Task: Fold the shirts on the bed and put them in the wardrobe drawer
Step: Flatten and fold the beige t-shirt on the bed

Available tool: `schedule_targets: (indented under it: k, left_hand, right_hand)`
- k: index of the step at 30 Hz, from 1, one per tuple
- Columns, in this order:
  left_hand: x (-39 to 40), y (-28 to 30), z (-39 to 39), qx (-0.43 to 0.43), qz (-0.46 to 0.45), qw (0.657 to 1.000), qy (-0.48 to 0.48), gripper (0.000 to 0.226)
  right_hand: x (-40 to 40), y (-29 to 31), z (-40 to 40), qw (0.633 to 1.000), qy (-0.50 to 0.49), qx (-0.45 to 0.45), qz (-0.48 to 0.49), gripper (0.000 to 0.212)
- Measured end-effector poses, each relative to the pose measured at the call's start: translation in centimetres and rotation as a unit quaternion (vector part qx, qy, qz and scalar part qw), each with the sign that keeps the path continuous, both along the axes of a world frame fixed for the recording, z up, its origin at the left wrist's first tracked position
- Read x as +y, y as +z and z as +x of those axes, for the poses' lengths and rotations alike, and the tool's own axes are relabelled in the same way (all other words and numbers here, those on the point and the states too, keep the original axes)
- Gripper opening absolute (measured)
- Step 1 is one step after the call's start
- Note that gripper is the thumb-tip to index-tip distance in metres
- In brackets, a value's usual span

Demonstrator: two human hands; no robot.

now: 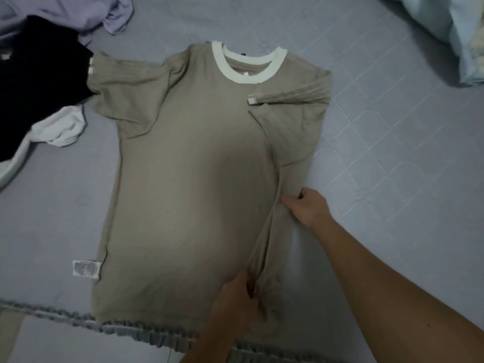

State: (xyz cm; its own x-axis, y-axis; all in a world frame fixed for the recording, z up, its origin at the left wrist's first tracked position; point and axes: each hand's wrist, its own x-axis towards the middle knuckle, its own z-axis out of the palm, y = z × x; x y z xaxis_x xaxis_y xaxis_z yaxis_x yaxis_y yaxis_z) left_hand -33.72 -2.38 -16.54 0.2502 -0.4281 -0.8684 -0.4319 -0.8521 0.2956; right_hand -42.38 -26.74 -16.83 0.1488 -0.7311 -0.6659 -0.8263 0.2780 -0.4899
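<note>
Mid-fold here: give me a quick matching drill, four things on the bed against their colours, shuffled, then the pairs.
Things:
1. shirt being folded
2. its collar
3. garment under the shirt's far sleeve
4. crumpled garment in the top corner

Colours:
A. black
B. lilac
C. beige
D. white

Pairs: 1-C, 2-D, 3-A, 4-B

Both the left hand and the right hand have a grip on the shirt's side edge.

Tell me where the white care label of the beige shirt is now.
In the head view, the care label lies on the bed at lower left, sticking out from the beige shirt near its hem.
</note>
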Motion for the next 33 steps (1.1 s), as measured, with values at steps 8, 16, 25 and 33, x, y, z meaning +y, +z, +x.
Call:
schedule_targets:
  k: [8,16,25,33]
  left_hand:
    - [0.1,1.5,1.7,-0.158,-0.009,0.978,-0.137,0.073]
    - [1.6,1.6,1.4,-0.109,-0.094,0.964,0.225,0.070]
    - [3.4,1.0,0.9,-0.108,-0.023,0.979,0.173,0.007]
    - [3.5,2.3,0.3,0.033,-0.046,0.928,0.369,0.038]
  right_hand:
    - [-0.3,0.3,0.0,0.998,-0.027,-0.001,0.049,0.032]
    - [5.9,0.0,-1.3,0.963,0.013,-0.034,0.268,0.048]
    - [9.7,-0.3,-2.3,0.972,-0.041,-0.081,0.219,0.016]
    - [9.8,0.4,-2.3,0.968,-0.048,-0.065,0.236,0.012]
